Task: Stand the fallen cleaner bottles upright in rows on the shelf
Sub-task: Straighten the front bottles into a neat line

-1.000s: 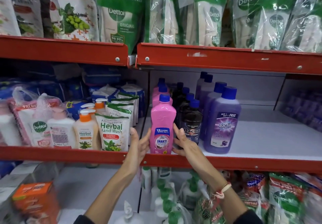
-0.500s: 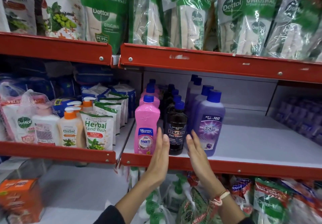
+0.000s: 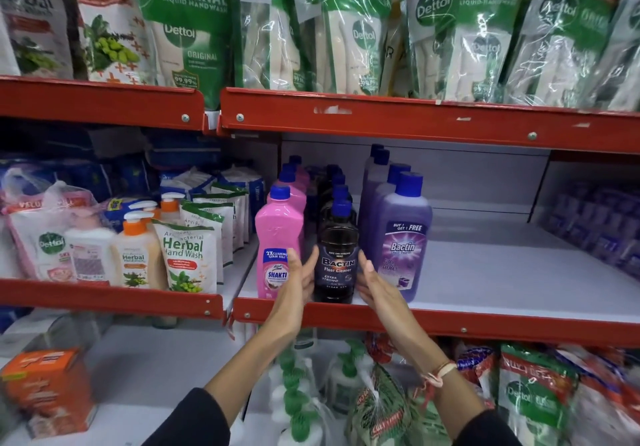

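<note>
Three rows of cleaner bottles stand upright on the white middle shelf (image 3: 485,272). The front ones are a pink Shakti bottle (image 3: 277,237), a black Bactin bottle (image 3: 337,255) and a purple Bactin bottle (image 3: 403,237). My left hand (image 3: 298,282) lies flat against the black bottle's left side, partly covering the pink bottle's label. My right hand (image 3: 374,282) is flat at its right side, in front of the purple bottle. Fingers of both hands are stretched out, cupping the black bottle between them. No fallen bottle is in sight.
Red shelf lips (image 3: 415,321) run along each level. Herbal hand wash pouches (image 3: 188,258) and pump bottles (image 3: 136,255) fill the left bay. Dettol refill packs (image 3: 464,29) hang over the upper shelf. Green-capped bottles (image 3: 294,393) and an orange box (image 3: 48,390) sit below.
Both hands left the pink bottle, shifted right and now flank the front black bottle. The camera has come closer to the shelf.
</note>
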`<state>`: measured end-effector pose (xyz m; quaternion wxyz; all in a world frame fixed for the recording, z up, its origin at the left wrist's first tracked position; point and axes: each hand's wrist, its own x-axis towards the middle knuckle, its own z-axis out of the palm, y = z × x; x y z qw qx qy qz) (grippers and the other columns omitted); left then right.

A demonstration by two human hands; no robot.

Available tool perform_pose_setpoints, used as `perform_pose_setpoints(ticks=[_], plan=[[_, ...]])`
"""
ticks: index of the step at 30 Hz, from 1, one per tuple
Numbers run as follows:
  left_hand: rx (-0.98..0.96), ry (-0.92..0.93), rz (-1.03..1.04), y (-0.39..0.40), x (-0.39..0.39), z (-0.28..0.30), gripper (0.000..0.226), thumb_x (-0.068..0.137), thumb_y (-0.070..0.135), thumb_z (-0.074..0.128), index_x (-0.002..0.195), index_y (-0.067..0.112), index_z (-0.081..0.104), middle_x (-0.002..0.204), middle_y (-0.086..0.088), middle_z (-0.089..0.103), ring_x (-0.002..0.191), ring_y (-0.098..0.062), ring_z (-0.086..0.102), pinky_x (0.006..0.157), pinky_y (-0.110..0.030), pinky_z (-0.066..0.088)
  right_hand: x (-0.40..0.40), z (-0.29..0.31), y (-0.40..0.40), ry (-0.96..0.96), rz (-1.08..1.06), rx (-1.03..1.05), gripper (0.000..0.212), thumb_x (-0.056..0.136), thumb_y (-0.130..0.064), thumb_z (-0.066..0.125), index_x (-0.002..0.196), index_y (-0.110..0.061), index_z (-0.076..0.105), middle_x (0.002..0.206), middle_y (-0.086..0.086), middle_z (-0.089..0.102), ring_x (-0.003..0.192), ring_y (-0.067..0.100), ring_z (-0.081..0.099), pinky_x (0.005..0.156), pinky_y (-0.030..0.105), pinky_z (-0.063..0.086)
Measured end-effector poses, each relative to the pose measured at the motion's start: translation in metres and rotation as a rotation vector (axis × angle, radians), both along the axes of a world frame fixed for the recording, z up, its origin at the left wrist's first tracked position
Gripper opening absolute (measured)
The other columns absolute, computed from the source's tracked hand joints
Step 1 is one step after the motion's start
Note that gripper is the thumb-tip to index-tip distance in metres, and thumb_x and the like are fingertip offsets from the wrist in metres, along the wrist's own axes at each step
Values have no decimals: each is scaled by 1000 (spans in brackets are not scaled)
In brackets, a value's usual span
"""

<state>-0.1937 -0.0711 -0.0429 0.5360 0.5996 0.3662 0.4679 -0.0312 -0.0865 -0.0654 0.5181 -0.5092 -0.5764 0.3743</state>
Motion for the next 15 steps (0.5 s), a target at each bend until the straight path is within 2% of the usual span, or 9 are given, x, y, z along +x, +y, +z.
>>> perform_pose_setpoints(ticks=[2,3,4,5,6,7,9,12,15], plan=[[-34,-32,5,0,-4,0,96,64,77,3,143,30,33,150,-22,33,140,-33,34,118,-44,21,0,0,-6,-2,4,5,62,82,-77,32,139,-53,31,154,-4,38,137,11,42,119,42,29],[-38,-33,2,3,-6,-3,104,57,85,6,141,31,37,142,-19,48,131,-29,47,115,-41,29,0,1,-8,0,2,7,62,83,-76,32,141,-52,32,153,-2,40,136,11,44,118,42,30],[-44,-31,3,5,-9,-5,113,49,93,9,140,32,39,125,-11,61,113,-19,57,105,-33,37,1,2,-10,7,-2,5,62,85,-73,31,142,-48,32,152,0,42,134,12,46,118,40,32],[-53,-30,-4,6,-12,-7,119,44,97,12,140,32,40,108,-3,61,98,-13,55,96,-28,38,2,3,-12,20,-5,2,62,87,-69,30,144,-44,33,150,3,44,132,13,48,117,38,33],[-64,-25,-10,6,-13,-7,116,48,95,10,140,31,40,109,-3,60,98,-13,55,95,-28,38,2,5,-13,33,-4,1,61,89,-66,29,145,-41,33,149,5,45,130,14,50,115,35,35],[-72,-13,-7,5,-12,-7,108,58,89,4,141,29,39,126,-9,59,114,-19,55,103,-31,36,2,7,-15,40,-1,0,59,91,-64,28,145,-40,33,148,7,46,129,15,51,114,33,36],[-78,-5,5,2,-11,-7,98,67,74,-6,142,29,37,149,-18,38,137,-27,40,116,-37,27,2,9,-17,39,3,-1,57,92,-62,27,145,-40,33,147,8,47,128,15,52,112,31,37],[-83,-21,18,-3,-10,-5,94,71,71,-5,141,26,39,151,-17,35,139,-27,37,117,-38,25,3,8,-17,30,3,-12,58,93,-62,26,146,-40,31,149,7,45,129,15,50,113,31,36],[-41,-39,94,-9,-7,-9,92,71,72,6,138,21,45,146,-9,45,132,-25,47,116,-40,31,6,7,-18,40,12,-22,60,92,-63,27,147,-39,30,148,7,46,130,16,51,113,34,37]])
